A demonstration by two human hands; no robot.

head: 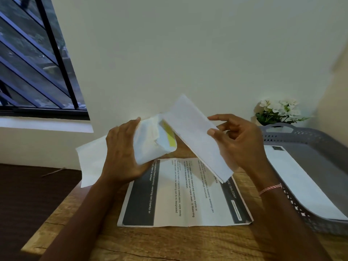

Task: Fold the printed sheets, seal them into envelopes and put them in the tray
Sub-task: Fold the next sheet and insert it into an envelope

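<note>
My left hand (123,153) grips a white envelope (150,142) held above the table, its mouth spread wide and a yellow adhesive strip showing on the flap. My right hand (239,146) pinches a folded white sheet (195,136) by its long edge, tilted, with its upper end close to the envelope's mouth. Below them a stack of printed sheets (184,194) with dark bands lies flat on the wooden table (169,245). A grey perforated tray (308,140) stands at the right and has a white sealed envelope (301,181) lying in it.
Another white envelope or paper (90,162) sticks out past the table's left edge behind my left wrist. White flowers in a pot (278,112) stand behind the tray against the wall. A barred window (33,59) is at the upper left.
</note>
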